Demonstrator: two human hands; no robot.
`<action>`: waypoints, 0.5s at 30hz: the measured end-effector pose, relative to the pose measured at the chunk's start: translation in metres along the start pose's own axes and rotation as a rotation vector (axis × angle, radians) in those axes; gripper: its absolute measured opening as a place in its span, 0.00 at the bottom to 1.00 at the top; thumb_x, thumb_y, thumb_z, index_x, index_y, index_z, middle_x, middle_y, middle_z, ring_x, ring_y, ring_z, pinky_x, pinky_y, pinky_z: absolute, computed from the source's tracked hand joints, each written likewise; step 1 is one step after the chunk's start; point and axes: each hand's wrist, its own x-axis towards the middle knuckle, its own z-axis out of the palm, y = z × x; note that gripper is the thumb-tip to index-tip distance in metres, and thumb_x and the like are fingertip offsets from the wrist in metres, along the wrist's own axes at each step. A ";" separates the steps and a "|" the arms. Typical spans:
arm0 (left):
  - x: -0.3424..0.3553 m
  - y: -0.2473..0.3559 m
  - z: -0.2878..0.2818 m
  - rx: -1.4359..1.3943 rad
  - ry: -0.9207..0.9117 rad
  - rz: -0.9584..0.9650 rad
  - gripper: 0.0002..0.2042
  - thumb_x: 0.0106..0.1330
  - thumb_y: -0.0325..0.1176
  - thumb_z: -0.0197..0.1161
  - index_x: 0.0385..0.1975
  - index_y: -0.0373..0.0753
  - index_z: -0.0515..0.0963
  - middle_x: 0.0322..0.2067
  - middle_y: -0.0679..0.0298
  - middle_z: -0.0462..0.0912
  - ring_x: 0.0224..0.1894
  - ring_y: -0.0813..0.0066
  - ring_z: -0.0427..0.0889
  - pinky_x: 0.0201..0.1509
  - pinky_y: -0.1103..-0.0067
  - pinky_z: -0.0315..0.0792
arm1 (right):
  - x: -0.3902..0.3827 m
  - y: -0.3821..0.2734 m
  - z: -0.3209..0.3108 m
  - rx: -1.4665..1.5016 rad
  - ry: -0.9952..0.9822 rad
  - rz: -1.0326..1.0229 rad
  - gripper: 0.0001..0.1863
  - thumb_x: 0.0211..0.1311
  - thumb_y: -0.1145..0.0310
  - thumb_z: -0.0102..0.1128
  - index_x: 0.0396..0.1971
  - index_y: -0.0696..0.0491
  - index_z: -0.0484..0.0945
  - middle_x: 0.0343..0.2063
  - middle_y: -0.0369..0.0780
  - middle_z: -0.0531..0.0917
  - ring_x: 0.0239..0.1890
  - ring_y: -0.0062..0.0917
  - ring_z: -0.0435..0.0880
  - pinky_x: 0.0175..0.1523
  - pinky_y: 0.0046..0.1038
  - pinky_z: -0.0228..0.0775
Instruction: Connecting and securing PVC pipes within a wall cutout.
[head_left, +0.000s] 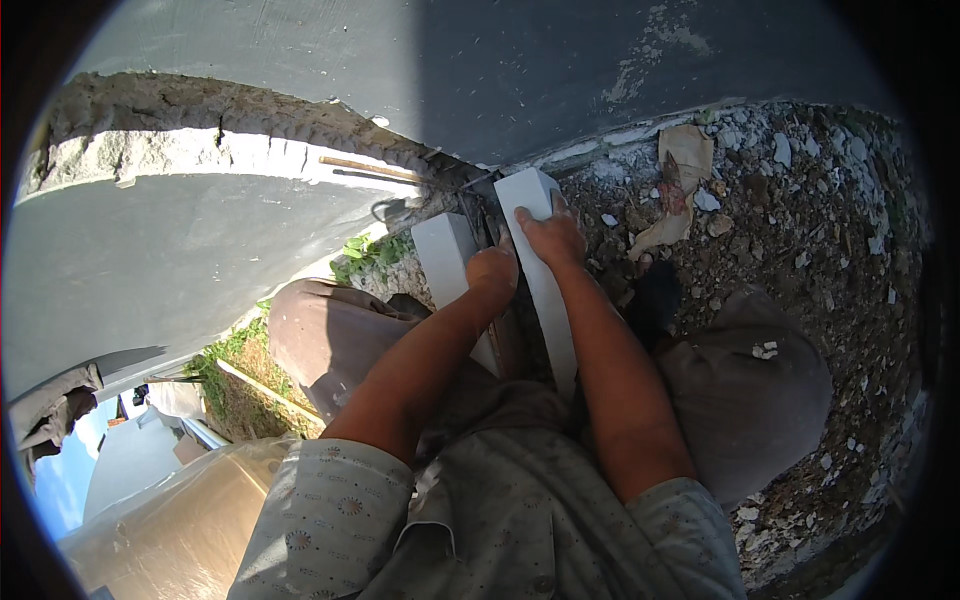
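Two long pale blocks stand side by side between my knees, near the corner where two walls meet. My right hand (553,237) grips the upper part of the right block (540,275), thumb on its front face and fingers round its right side. My left hand (494,268) is closed in the gap between the blocks, beside the left block (443,250). Its fingertips are partly hidden, and what they hold, if anything, does not show. Thin dark pieces (477,212) lie in the gap just beyond that hand.
A grey wall (660,70) rises ahead, and another grey wall (200,240) with a broken masonry edge stands left. A thin wooden stick (370,170) rests along that edge. Rubble and soil (790,230) cover the right side, with torn brown paper (685,160). Green weeds (365,257) grow by the corner.
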 end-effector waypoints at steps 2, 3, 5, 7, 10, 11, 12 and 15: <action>-0.003 -0.005 0.003 -0.059 0.026 -0.003 0.23 0.68 0.34 0.38 0.62 0.33 0.54 0.47 0.48 0.76 0.44 0.57 0.80 0.46 0.68 0.74 | 0.000 0.000 0.001 -0.006 0.003 -0.007 0.45 0.47 0.44 0.54 0.64 0.49 0.54 0.62 0.53 0.58 0.63 0.47 0.58 0.64 0.41 0.53; -0.003 -0.008 0.006 -0.133 0.079 0.009 0.22 0.68 0.33 0.37 0.61 0.33 0.57 0.47 0.46 0.76 0.43 0.57 0.80 0.46 0.68 0.74 | 0.000 0.001 0.001 -0.003 0.000 -0.013 0.45 0.47 0.44 0.55 0.64 0.49 0.54 0.61 0.53 0.59 0.63 0.46 0.59 0.64 0.40 0.53; -0.003 -0.015 0.016 -0.027 0.133 0.096 0.21 0.68 0.34 0.38 0.59 0.32 0.60 0.48 0.46 0.75 0.44 0.56 0.80 0.47 0.68 0.73 | 0.000 0.000 0.001 0.006 0.001 -0.023 0.44 0.47 0.44 0.55 0.64 0.50 0.54 0.61 0.54 0.59 0.63 0.45 0.59 0.64 0.39 0.53; 0.001 -0.022 0.026 0.067 0.203 0.199 0.20 0.68 0.34 0.39 0.57 0.31 0.64 0.49 0.45 0.74 0.45 0.55 0.79 0.49 0.68 0.73 | 0.001 0.000 0.001 0.014 0.006 -0.002 0.44 0.47 0.44 0.55 0.64 0.50 0.55 0.60 0.54 0.61 0.63 0.44 0.60 0.64 0.39 0.53; 0.010 -0.024 0.037 -0.083 0.589 0.365 0.20 0.66 0.38 0.45 0.50 0.30 0.70 0.49 0.43 0.73 0.45 0.53 0.79 0.49 0.67 0.72 | 0.000 0.000 0.003 -0.013 0.035 -0.011 0.44 0.47 0.44 0.55 0.63 0.50 0.56 0.60 0.53 0.62 0.62 0.44 0.61 0.64 0.40 0.54; 0.014 -0.016 0.039 -0.574 0.480 -0.034 0.20 0.64 0.40 0.50 0.49 0.30 0.71 0.50 0.43 0.73 0.45 0.54 0.79 0.48 0.67 0.72 | 0.000 0.001 0.004 -0.012 0.023 -0.020 0.44 0.47 0.44 0.55 0.63 0.50 0.56 0.60 0.53 0.62 0.62 0.44 0.61 0.64 0.40 0.54; 0.018 -0.010 0.038 -0.881 0.355 -0.277 0.21 0.63 0.41 0.52 0.48 0.30 0.71 0.50 0.43 0.72 0.45 0.54 0.79 0.47 0.66 0.72 | 0.000 0.001 0.005 -0.017 0.031 -0.019 0.44 0.47 0.44 0.55 0.63 0.50 0.56 0.59 0.53 0.62 0.62 0.45 0.62 0.64 0.40 0.55; 0.021 0.001 0.029 -1.272 0.080 -0.817 0.23 0.59 0.45 0.60 0.47 0.32 0.73 0.51 0.45 0.73 0.46 0.57 0.78 0.44 0.66 0.74 | 0.000 0.001 0.006 -0.032 0.061 -0.019 0.44 0.47 0.44 0.56 0.63 0.50 0.57 0.58 0.52 0.64 0.59 0.45 0.66 0.61 0.41 0.58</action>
